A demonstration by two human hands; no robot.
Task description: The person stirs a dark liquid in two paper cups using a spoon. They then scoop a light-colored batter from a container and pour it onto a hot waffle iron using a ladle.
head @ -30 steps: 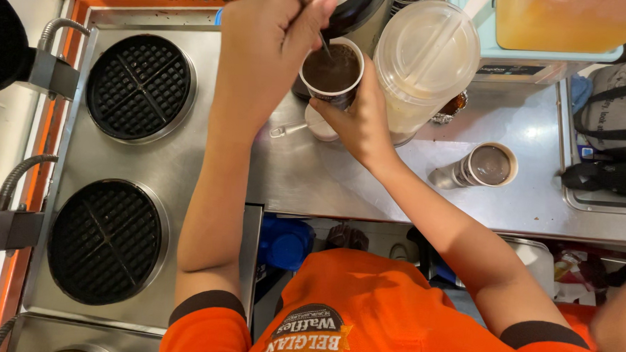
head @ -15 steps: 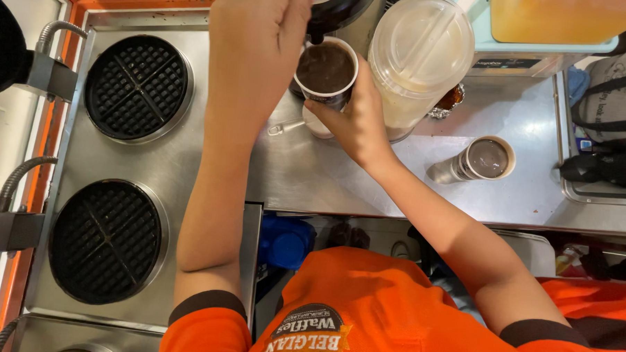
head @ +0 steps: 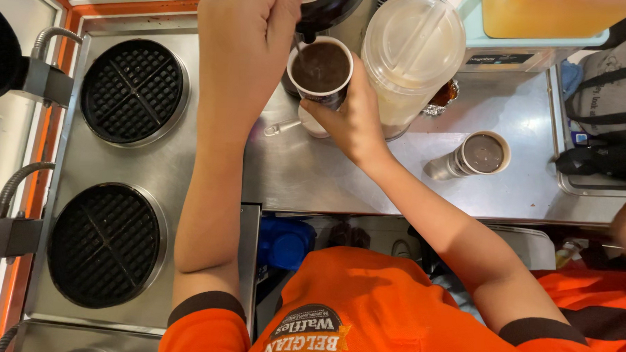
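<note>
Centrally, a paper cup of dark drink (head: 321, 71) is gripped from below by the right hand (head: 350, 118), above the steel counter (head: 341, 177). A thin stirrer (head: 302, 54) is pinched by the closed left hand (head: 245, 38). A lidded plastic container (head: 413, 51) stands just beside; waffle irons (head: 131, 90) lie left.

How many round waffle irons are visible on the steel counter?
2. One waffle iron is at the upper left, beside the left forearm; the other sits directly below it. More may be hidden beyond the bottom edge.
</note>
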